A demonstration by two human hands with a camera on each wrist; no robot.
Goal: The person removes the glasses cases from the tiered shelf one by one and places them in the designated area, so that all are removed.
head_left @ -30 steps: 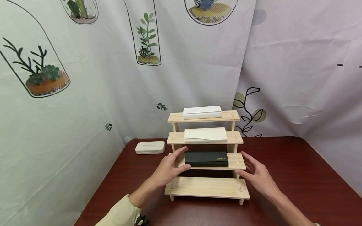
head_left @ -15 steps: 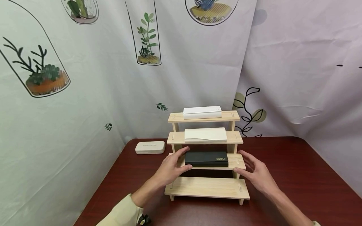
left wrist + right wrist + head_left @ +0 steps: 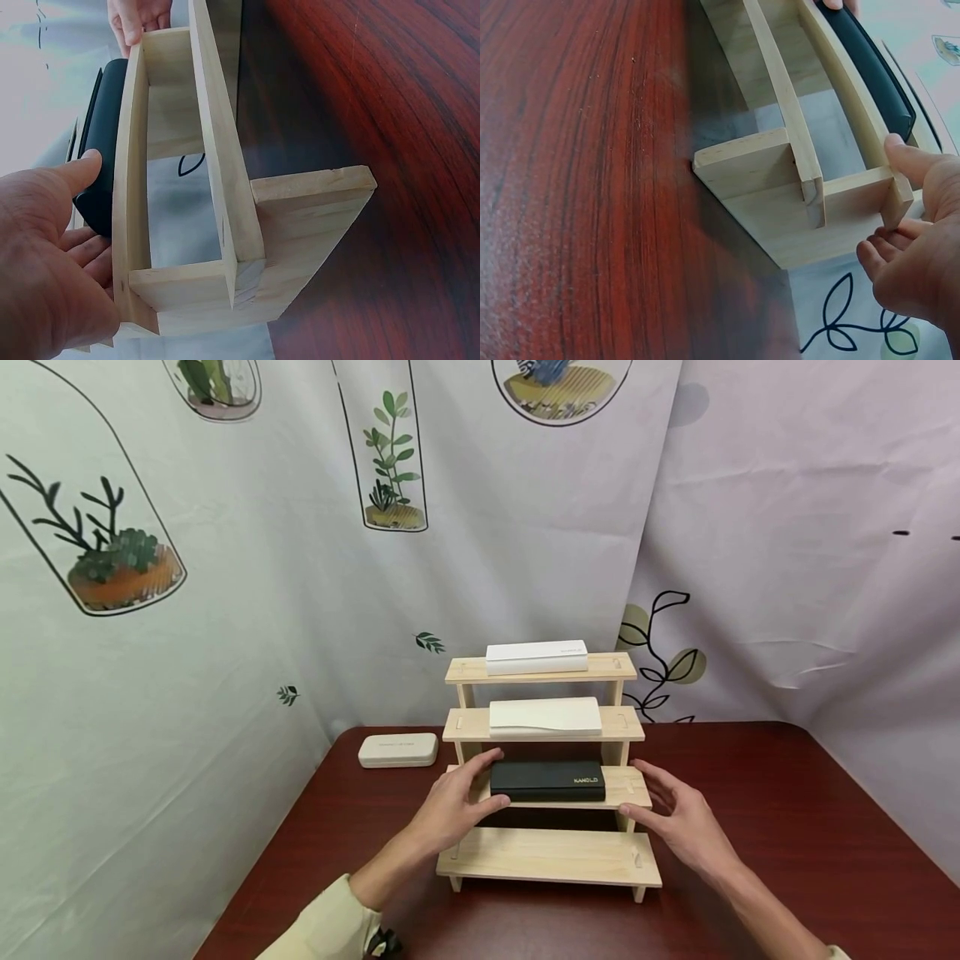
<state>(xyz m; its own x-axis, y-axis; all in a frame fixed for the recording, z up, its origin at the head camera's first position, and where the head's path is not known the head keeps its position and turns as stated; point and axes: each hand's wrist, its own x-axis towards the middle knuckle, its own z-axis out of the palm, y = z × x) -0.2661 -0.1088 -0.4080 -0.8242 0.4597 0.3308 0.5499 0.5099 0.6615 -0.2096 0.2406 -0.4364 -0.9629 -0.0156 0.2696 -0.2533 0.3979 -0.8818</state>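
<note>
A black glasses case (image 3: 547, 782) with gold lettering lies on the second tier from the bottom of a stepped wooden display stand (image 3: 551, 856). My left hand (image 3: 453, 802) grips the case's left end, thumb in front and fingers behind. In the left wrist view, that thumb rests on the black case (image 3: 105, 142). At the same tier's right end is my right hand (image 3: 678, 818). Its thumb meets the front edge of the wooden stand (image 3: 855, 105) in the right wrist view, with the fingers curled round the tier's end.
A white case (image 3: 536, 657) lies on the top tier and another white case (image 3: 545, 717) on the tier below it. A cream hard case (image 3: 398, 750) sits at the back left of the dark red table (image 3: 757, 810). Behind hangs a patterned white curtain (image 3: 525, 527).
My left hand has shifted slightly right, its thumb further over the black glasses case. My right hand has moved slightly left onto the tier's end. The cases and stand keep their places.
</note>
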